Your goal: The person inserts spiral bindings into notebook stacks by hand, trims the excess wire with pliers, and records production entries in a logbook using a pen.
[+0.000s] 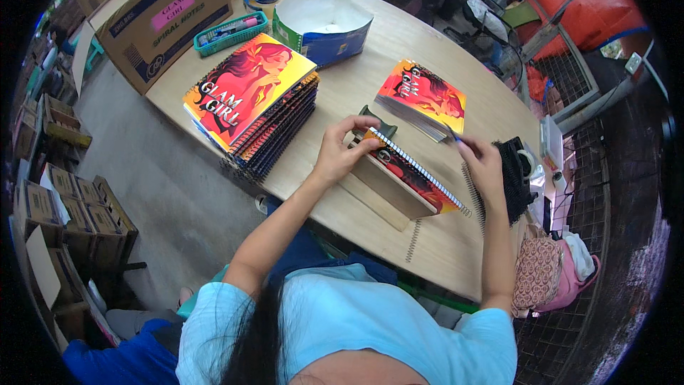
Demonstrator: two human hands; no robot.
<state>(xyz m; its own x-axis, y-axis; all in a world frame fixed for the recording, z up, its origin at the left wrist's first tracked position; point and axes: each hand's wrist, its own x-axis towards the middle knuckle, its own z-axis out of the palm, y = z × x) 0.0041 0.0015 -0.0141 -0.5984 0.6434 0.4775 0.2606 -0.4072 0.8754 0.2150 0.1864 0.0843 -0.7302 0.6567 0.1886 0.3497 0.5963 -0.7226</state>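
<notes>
A notebook with a red and orange cover and a white spiral along its upper edge rests tilted on a wooden jig on the table. My left hand grips its left end, thumb and fingers curled over the spiral corner. My right hand is at the notebook's right end, fingers pinched at the end of the spiral wire. A dark green metal tool lies just behind the left hand.
A tall stack of bound notebooks stands at the left, a smaller unbound stack at the right. Loose spiral coils, black coils, a blue-green open box, a teal basket and a cardboard carton surround the wooden table.
</notes>
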